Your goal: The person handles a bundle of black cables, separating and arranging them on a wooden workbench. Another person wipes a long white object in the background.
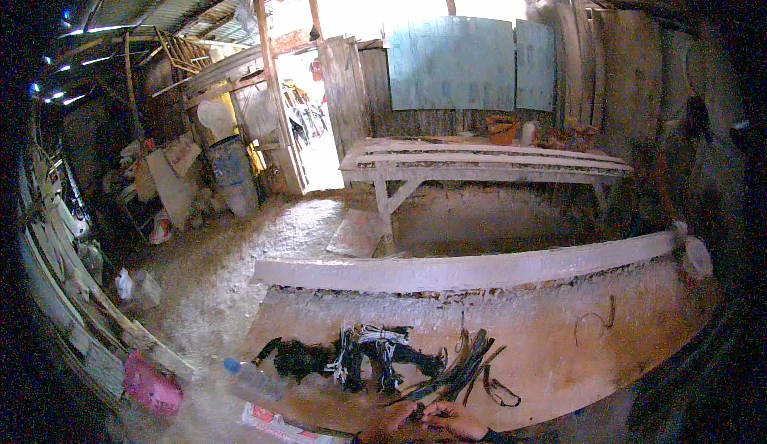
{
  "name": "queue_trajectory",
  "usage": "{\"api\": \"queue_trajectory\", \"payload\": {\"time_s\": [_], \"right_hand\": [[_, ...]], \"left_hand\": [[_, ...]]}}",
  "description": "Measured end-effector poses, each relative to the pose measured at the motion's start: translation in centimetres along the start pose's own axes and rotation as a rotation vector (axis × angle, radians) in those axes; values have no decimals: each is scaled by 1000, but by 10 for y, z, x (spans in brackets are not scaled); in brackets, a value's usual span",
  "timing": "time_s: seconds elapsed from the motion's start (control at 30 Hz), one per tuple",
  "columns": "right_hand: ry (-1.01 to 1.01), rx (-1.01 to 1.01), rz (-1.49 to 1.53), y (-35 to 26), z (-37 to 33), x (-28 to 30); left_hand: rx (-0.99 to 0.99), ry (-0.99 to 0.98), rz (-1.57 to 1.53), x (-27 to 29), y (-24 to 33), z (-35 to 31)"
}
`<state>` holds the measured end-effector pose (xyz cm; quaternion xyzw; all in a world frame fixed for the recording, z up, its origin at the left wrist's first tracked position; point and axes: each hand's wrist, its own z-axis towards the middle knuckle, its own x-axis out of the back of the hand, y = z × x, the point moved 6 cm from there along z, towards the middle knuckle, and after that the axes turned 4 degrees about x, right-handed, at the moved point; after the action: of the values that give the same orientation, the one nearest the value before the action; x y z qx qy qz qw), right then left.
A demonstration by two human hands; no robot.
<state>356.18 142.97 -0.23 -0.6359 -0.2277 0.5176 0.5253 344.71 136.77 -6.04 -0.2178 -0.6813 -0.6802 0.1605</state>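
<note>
At the near edge of the brown work table, my left hand and my right hand are close together with bent, closed fingers. Something small and dark shows between them, too blurred to name. Just beyond my hands lies a loose bunch of long dark strips, one end curling into a loop on the right. Left of it are black bundles tied with pale strands and a fluffy black tuft.
A clear plastic bottle with a blue cap lies at the table's left end, near a red-and-white packet. A pink bucket stands farther left. A raised pale plank runs along the far edge. Beyond is a slatted bench with an orange pot.
</note>
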Motion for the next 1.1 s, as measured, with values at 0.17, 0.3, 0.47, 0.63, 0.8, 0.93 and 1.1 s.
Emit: {"api": "queue_trajectory", "payload": {"time_s": [0.17,0.3,0.47,0.63,0.8,0.93,1.1], "right_hand": [[-89,-288,-190,48,0,2],[-209,-188,-378,59,15,-11],[-222,-444,-175,84,27,-33],[-329,-386,-231,100,52,-75],[-297,-402,-249,103,55,-72],[-213,-411,-249,93,48,-49],[-75,-415,-251,72,30,-8]], "left_hand": [[62,126,-3,17,-2,-21],[100,184,-63,19,-15,-44],[138,292,-157,15,-36,-74],[214,415,-274,15,-66,-98],[264,474,-357,21,-93,-97],[250,471,-380,30,-98,-73],[204,450,-394,38,-94,-25]]}}
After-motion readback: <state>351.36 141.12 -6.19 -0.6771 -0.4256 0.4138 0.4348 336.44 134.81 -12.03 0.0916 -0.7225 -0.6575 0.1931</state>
